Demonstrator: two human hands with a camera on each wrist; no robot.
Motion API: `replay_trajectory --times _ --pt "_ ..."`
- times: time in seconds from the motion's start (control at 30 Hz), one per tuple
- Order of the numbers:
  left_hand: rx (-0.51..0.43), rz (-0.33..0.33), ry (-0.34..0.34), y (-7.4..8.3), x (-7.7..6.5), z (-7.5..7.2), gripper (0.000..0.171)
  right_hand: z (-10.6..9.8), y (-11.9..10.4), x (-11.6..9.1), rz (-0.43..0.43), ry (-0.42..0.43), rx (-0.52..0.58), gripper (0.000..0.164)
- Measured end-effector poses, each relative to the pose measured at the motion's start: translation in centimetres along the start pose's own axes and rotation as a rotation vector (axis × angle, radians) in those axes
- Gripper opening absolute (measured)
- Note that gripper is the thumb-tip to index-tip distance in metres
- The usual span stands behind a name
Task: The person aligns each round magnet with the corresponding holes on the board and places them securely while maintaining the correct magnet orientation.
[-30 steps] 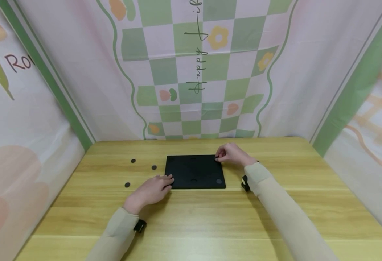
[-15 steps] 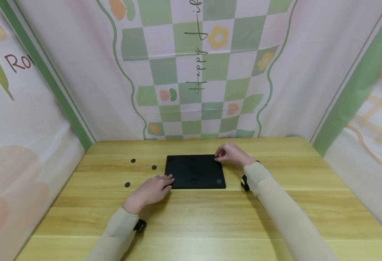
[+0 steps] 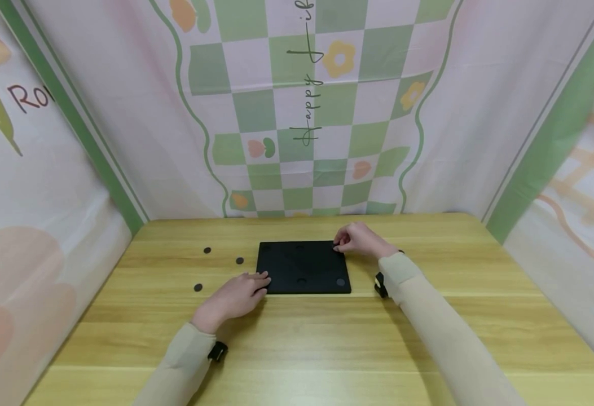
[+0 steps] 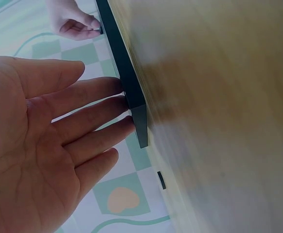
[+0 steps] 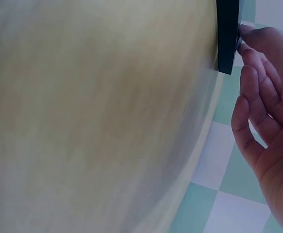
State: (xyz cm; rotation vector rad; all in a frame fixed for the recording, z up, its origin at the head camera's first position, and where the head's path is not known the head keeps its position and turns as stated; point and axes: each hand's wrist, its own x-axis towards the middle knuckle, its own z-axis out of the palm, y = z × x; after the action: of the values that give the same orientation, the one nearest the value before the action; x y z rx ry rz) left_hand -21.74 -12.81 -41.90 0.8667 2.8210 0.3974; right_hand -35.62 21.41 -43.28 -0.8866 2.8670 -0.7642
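A thin black rectangular board lies on the wooden table, marked with shallow round recesses. My left hand rests its straight fingertips on the board's near left corner. In the left wrist view the palm of that left hand shows, thumb apart. At the far right corner my right hand pinches a small dark disc between thumb and index finger, right at the board's surface. The fingertips mostly cover this disc in the head view. Another dark disc sits at the board's near right corner.
Left of the board, three loose dark discs lie on the table: a far one, one close to the board and a nearer one. A patterned cloth hangs behind the table, with more cloth along both sides.
The right hand has shifted very slightly at the far right corner. The left hand, the board and the loose discs stay where they were.
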Motion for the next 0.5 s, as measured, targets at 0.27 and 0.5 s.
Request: replay_trajectory --times 0.27,0.5 --pt "-0.011 0.004 0.008 0.08 -0.03 -0.09 0.039 0.03 0.02 -0.02 -0.006 -0.004 -0.002 0.005" --pt "-0.008 0.003 0.001 0.10 -0.02 -0.13 0.038 0.07 0.07 0.00 -0.009 -0.011 0.002 0.005"
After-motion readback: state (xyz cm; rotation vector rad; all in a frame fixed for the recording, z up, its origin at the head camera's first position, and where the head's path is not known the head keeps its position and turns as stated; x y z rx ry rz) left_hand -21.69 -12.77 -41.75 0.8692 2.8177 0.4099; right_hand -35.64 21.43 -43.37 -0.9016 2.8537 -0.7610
